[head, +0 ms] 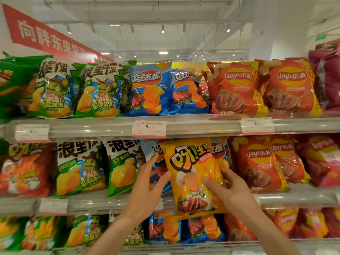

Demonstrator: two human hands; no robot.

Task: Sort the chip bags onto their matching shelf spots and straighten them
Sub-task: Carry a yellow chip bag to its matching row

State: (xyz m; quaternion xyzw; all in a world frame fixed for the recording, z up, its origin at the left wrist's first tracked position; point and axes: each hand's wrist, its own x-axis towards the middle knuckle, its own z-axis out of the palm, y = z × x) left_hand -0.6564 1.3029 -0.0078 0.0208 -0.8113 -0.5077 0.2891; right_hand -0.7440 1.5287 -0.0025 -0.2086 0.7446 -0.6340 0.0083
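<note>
A yellow chip bag (193, 173) hangs upright in front of the blue bags (152, 150) on the middle shelf. My right hand (228, 188) grips its right side, thumb across the front. My left hand (149, 183) is at the bag's left edge, thumb on the edge and fingers straight, reaching behind it toward the blue bags. A red bag of the same brand (24, 168) stands at the far left of the middle shelf.
Green-and-white bags (81, 166) fill the left of the middle shelf and orange Lay's bags (257, 162) the right. The top shelf (202, 126) carries green, blue and orange bags with price tags (149, 128) on its rail. More bags line the lower shelf.
</note>
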